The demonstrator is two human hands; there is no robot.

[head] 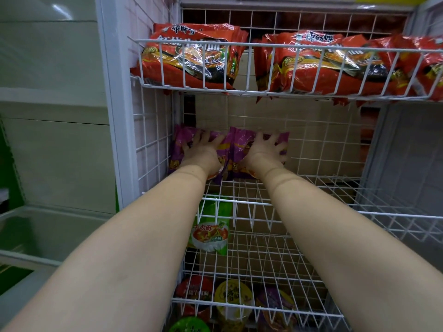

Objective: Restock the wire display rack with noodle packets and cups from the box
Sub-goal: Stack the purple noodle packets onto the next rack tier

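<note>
Both arms reaching deep into the middle shelf point(311, 188) of the wire display rack point(153, 130). Left hand point(203, 152) with fingers spread, lying flat on the left purple packet point(178, 149), pressing and not gripping. Right hand point(266, 149) also spread wide, fingers a little bent, resting on the right purple packet point(239, 142) just beside the first one. Both packets leaning against the back grid at the left rear corner of the shelf, long axis roughly upright, tilted backward, side by side and touching. Directly under the hands, so no further reach needed; each hand equally near to its own packet. To the right of the right hand only bare wire, so probably the next packets belong there, closer to the right arm. Above, the top basket point(239, 44) filled with red packets point(191, 58). Lower down, a green packet point(211, 236) behind the shelf's front rail, and noodle cups point(233, 295) in the bottom basket. Box not visible in this view.
</note>
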